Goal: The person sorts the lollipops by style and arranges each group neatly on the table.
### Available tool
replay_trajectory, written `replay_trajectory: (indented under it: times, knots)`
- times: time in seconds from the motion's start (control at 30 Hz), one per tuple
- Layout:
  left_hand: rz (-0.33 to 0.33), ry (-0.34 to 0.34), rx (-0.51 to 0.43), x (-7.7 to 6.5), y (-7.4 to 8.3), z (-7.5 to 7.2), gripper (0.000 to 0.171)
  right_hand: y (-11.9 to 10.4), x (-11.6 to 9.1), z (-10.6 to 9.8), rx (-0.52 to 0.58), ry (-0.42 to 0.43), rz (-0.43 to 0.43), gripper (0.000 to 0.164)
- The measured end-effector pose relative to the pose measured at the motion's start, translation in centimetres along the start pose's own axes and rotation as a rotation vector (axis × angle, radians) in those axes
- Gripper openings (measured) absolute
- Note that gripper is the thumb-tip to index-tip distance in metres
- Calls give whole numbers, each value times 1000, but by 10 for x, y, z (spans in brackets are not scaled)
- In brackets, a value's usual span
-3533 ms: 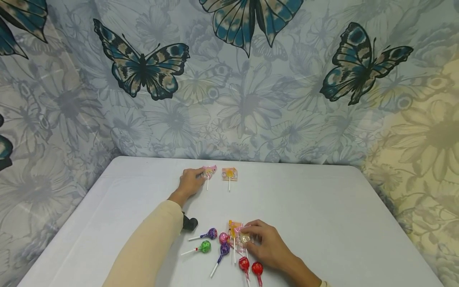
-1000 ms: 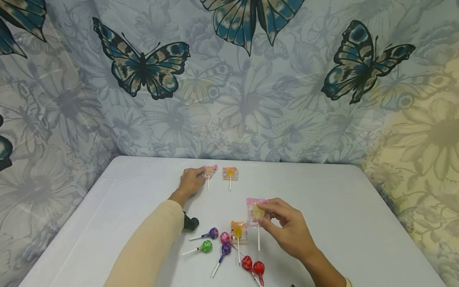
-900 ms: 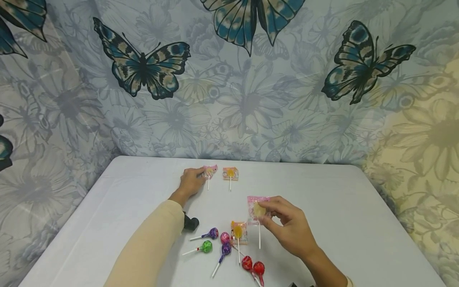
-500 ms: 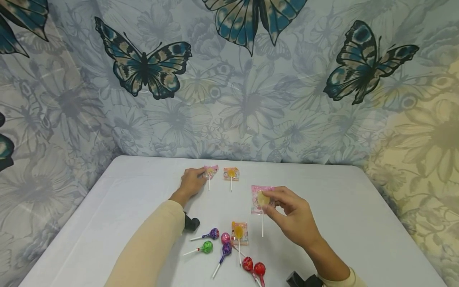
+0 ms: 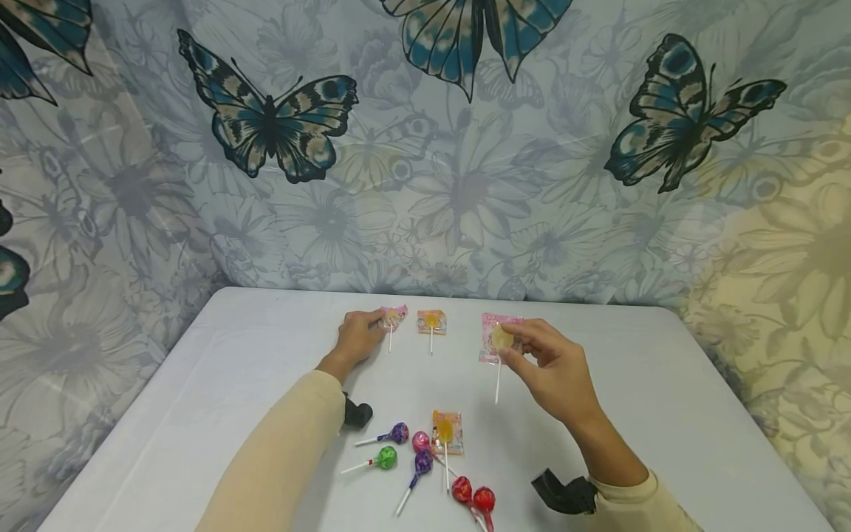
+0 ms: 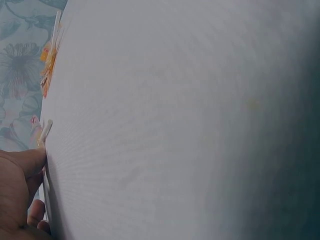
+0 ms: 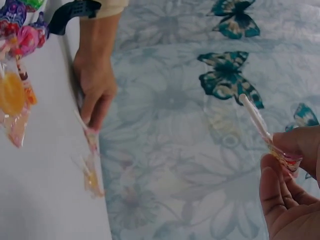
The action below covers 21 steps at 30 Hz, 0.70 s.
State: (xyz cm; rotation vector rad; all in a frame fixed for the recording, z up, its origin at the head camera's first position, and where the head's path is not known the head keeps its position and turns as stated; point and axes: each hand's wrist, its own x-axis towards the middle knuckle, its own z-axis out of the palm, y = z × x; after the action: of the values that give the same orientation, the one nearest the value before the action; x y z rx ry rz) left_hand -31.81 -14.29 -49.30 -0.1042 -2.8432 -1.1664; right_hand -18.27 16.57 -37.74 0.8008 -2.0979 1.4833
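Note:
My right hand (image 5: 555,369) pinches a flat lollipop (image 5: 501,338) in a clear and pink wrapper, its white stick pointing down, raised over the right part of the table. At the back of the table, my left hand (image 5: 359,338) pinches the edge of another pink-wrapped lollipop (image 5: 395,318) lying there. Just right of that lies an orange-wrapped lollipop (image 5: 431,321) with its stick toward me. In the right wrist view, the thumb and fingers (image 7: 295,145) grip the wrapped candy while its stick sticks out. The left wrist view shows the left thumb (image 6: 30,160) at its lollipop.
Nearer me lies a loose group: an orange-wrapped flat lollipop (image 5: 447,432), purple lollipops (image 5: 422,462), a green one (image 5: 385,458), a pink one (image 5: 420,441) and red ones (image 5: 484,499). The white table (image 5: 266,347) meets a butterfly-patterned backdrop (image 5: 465,207) at its back edge.
My right hand has picked the pink-wrapped lollipop out of the group and carried it up, away from me and to the right. The left hand has stayed at its lollipop.

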Motion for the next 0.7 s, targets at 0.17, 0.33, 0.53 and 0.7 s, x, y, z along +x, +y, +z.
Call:
replay_trajectory:
  times: [0.17,0.33,0.53,0.7]
  knots:
    - [-2,6,-9,0,0,-1,45,8,7,0,-7,23,6,39]
    - [13,11,3,0,1,0,44,3,15,2,-26,33,27,36]
    - [31,22,19,0,0,0,43,6,22,3,-77,37,58,32]
    - [23,22,14,0,1,-1,43,15,28,5,-92,30,83,31]
